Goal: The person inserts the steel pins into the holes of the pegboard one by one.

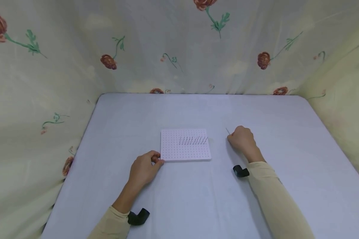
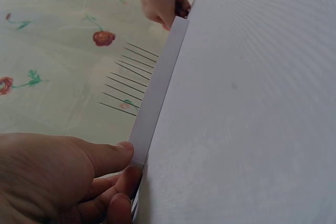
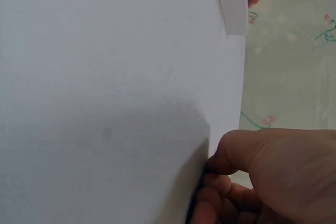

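Observation:
A white pegboard dotted with rows of small holes lies on the table in the head view. Several thin dark pins stand in a row in its upper right part, seen from the side in the left wrist view. At the board's near left corner, my left hand holds the edge between thumb and curled fingers. My right hand is to the right of the board, low over the table, pinching a thin pin that sticks out past its fingertips. In the right wrist view its fingers are curled in and hide the pin.
A white cloth covers the table. Flower-printed curtains hang behind it and along both sides. Black wrist mounts jut out from both sleeves above the tabletop.

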Available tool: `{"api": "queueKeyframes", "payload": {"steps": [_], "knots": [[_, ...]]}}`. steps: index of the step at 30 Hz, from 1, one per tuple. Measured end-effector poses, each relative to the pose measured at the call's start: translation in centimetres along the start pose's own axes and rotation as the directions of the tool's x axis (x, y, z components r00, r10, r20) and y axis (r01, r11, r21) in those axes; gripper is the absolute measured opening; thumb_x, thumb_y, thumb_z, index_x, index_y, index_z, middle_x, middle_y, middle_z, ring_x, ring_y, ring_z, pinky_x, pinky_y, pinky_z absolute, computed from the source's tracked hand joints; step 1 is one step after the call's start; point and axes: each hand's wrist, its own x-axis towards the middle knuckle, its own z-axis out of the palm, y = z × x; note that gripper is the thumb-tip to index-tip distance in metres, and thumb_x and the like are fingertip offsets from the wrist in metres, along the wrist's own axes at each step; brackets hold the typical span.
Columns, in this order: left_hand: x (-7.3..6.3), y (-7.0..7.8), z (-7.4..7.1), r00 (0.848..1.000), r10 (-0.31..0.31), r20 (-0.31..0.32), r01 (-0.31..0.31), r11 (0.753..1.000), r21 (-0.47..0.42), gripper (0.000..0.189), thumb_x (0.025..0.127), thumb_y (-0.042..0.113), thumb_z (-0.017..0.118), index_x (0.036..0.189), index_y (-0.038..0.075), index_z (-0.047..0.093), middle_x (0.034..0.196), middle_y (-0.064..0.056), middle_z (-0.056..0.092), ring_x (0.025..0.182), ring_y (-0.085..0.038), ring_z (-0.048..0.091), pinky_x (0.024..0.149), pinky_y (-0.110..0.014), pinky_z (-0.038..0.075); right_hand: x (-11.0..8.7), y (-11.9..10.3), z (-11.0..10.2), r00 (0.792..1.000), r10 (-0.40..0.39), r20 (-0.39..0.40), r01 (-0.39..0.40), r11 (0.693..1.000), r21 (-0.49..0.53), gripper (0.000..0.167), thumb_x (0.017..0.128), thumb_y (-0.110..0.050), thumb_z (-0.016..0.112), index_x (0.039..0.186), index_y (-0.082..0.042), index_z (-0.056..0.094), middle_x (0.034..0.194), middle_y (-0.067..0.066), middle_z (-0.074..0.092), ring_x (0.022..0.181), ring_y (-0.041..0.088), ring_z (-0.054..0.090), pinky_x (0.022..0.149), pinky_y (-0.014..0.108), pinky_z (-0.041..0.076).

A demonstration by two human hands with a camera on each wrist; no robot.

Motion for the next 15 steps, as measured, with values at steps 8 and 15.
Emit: {"api": "queueKeyframes", "payload": {"steps": [8, 15], "knots": [[-0.1, -0.1, 0.1, 1.000, -0.004, 0.007, 0.004, 1.000, -0.005, 0.028, 0.093, 0.024, 0.075, 0.115, 0.007, 0.073, 0.084, 0.000, 0.071, 0.062, -0.013, 0.051, 0.055, -0.027, 0.038, -0.3, 0.9, 0.7, 0.998, -0.055, 0.013, 0.055, 0.998, -0.015, 0.029, 0.095, -0.020, 0.041, 0.069, -0.008, 0.047, 0.074, 0.013, 0.056, 0.070, 0.027, 0.052, 0.061, 0.035, 0.043], [-0.1, -0.1, 0.0, 1.000, 0.004, 0.007, -0.004, 1.000, -0.005, 0.029, 0.093, 0.025, 0.074, 0.115, 0.007, 0.073, 0.085, 0.000, 0.071, 0.064, -0.014, 0.052, 0.056, -0.027, 0.039, -0.8, 1.8, 1.2, 0.993, -0.079, -0.085, 0.086, 0.993, 0.078, 0.025, 0.097, -0.018, 0.039, 0.102, 0.003, 0.051, 0.090, 0.020, 0.059, 0.081, 0.032, 0.055, 0.072, 0.041, 0.047]]}}
